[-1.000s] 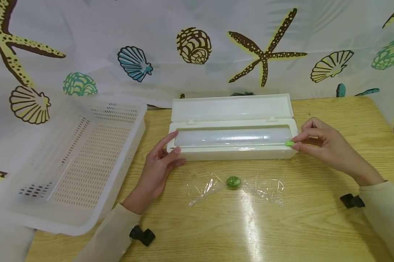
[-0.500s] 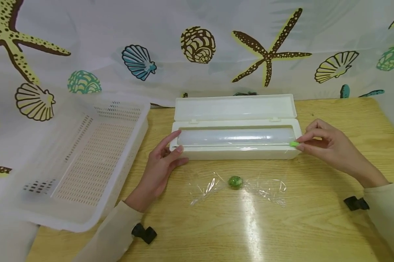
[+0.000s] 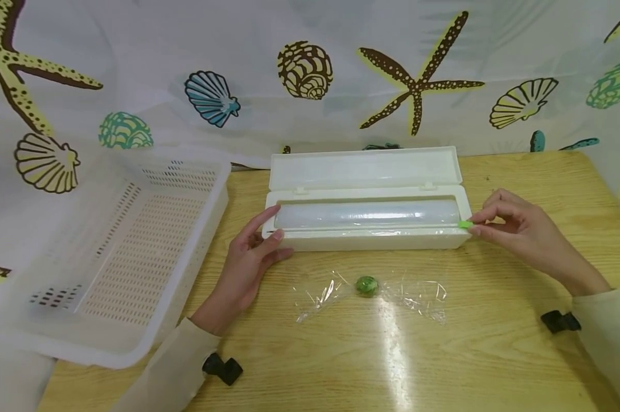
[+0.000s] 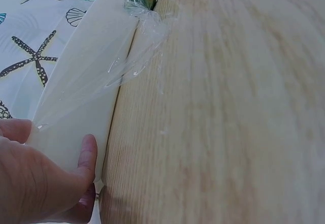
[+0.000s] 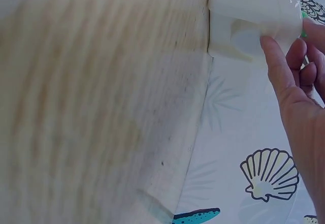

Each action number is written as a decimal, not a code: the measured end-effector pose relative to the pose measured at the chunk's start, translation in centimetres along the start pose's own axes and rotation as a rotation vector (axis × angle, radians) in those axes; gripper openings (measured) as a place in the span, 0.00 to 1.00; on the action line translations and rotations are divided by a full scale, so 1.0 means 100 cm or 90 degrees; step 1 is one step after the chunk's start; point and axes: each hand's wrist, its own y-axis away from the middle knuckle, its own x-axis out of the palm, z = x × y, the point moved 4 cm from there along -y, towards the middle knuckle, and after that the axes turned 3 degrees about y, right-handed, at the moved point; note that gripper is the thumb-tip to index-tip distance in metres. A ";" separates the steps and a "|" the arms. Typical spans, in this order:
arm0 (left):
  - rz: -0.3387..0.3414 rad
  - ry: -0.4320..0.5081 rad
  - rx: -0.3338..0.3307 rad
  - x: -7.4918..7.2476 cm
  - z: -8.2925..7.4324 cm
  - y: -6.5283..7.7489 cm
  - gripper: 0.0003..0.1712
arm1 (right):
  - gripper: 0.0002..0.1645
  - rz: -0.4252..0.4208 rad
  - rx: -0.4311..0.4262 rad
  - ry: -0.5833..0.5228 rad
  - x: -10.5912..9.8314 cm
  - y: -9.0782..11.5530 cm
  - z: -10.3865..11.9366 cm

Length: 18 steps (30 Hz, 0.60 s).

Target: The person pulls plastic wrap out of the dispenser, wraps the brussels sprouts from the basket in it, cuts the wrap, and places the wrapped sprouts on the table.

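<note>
A white cling film dispenser [image 3: 320, 242] lies on the table with its lid raised at the back. Inside shows the film roll [image 3: 366, 214]. My left hand [image 3: 245, 269] grips the dispenser's left end, thumb on the front edge and index finger on top. At the right end, my right hand [image 3: 531, 243] pinches the bright green slide cutter [image 3: 465, 224] between thumb and index finger. Clear cling film [image 3: 418, 297] spreads from the dispenser's front onto the table. A small round green thing [image 3: 366, 285] is wrapped in it, also visible in the left wrist view.
A white perforated plastic basket [image 3: 145, 257] stands at the left, near my left forearm. Behind the wooden table [image 3: 310, 372] hangs a white cloth [image 3: 258, 34] printed with shells and starfish. Black straps hang below both sleeves.
My right hand has moved the green slide cutter a little to the right, to the dispenser's right end. The left hand keeps its grip, and the wrapped green thing stays in place.
</note>
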 end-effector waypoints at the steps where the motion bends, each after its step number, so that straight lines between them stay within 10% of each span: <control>1: 0.002 0.000 0.000 0.001 0.000 0.000 0.33 | 0.15 -0.001 -0.002 -0.003 0.000 0.001 0.000; 18: -0.040 -0.245 -0.006 -0.003 -0.005 0.022 0.26 | 0.12 -0.079 0.060 0.103 0.012 0.019 0.004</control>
